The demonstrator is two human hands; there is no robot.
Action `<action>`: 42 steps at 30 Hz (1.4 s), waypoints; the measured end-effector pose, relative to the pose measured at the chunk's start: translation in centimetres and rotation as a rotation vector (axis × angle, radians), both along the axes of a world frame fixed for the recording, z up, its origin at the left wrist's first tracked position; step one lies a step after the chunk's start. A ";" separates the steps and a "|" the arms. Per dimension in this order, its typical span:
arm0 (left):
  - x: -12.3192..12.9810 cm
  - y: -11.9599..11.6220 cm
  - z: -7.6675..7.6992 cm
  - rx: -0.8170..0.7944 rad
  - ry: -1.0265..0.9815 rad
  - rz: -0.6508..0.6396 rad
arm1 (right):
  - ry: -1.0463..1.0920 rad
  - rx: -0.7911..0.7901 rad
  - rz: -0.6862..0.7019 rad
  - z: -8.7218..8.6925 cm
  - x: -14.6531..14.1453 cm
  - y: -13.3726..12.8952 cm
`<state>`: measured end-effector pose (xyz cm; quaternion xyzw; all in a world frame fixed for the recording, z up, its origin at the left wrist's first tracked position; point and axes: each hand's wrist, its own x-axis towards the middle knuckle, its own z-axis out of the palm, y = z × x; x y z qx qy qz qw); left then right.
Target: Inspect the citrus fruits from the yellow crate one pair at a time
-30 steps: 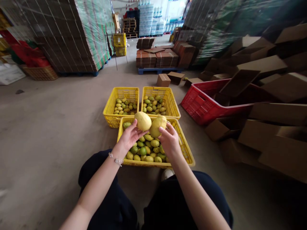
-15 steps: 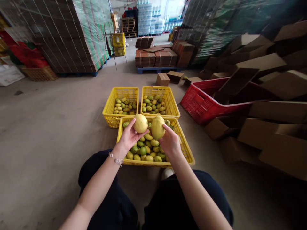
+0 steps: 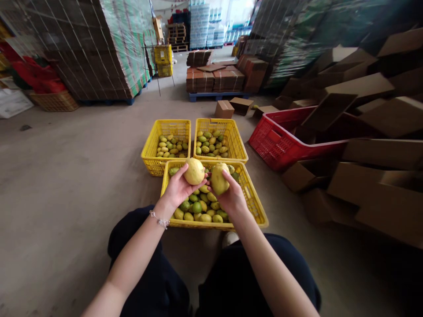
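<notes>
At frame centre, the left hand (image 3: pixel 178 188) cradles a round yellow fruit (image 3: pixel 194 171) and the right hand (image 3: pixel 233 196) grips a lumpier fruit (image 3: pixel 219 179). Both look firm but bruisable, best cupped around the middle.

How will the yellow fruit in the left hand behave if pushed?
The yellow fruit looks rounded, so it would probably roll. Its full outline in the left hand suggests firmness. It appears fairly smooth, so it may slip.

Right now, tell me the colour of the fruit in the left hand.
The fruit in the left hand is pale yellow, as the head view shows.
</notes>
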<state>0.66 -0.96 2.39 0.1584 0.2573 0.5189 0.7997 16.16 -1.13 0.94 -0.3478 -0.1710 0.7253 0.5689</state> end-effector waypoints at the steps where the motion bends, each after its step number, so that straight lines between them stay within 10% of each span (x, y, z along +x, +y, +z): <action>1: 0.0 -0.1 0.0 0.001 0.003 0.003 | -0.004 -0.001 -0.011 -0.1 0.0 0.0; 15: -0.4 -0.2 1.0 -0.171 -0.136 -0.013 | -0.040 0.046 0.060 -0.1 -0.1 -0.3; 42: 0.6 -1.3 0.3 0.212 0.221 0.018 | 0.056 -0.094 0.008 -0.2 -0.1 -0.1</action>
